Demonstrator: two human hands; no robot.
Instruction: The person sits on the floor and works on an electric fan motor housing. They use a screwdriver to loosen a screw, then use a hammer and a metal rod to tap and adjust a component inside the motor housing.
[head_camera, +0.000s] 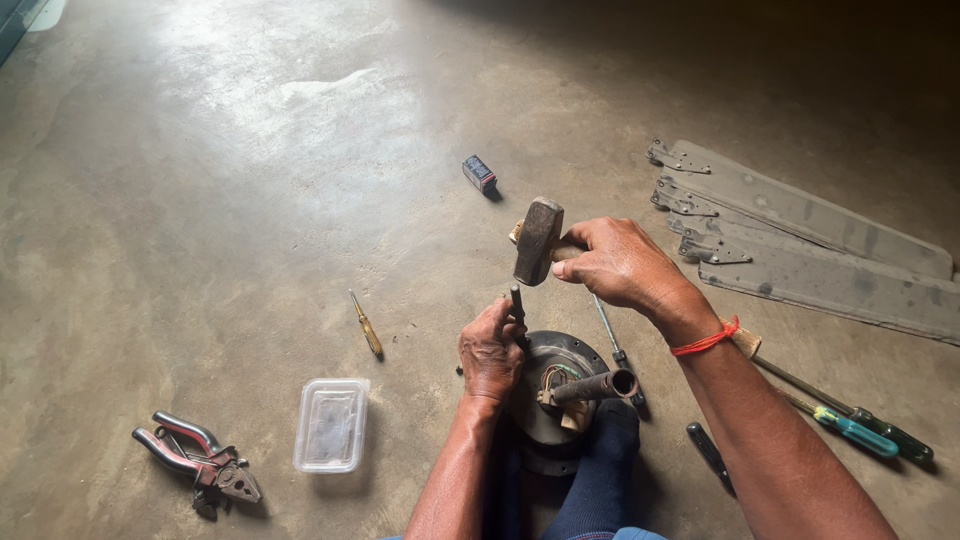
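Your right hand (618, 265) grips the hammer (537, 240) — raised at twelve o'clock above the punch (517, 300). Your left hand (490, 350) clasps that punch, upright on the motor housing (560, 395).

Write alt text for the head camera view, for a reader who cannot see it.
A person's right hand raises a steel-headed hammer above a thin dark metal punch that the left hand holds upright on a round dark fan motor housing on a concrete floor. Grey fan blades, screwdrivers, pliers and a clear plastic box lie nearby.
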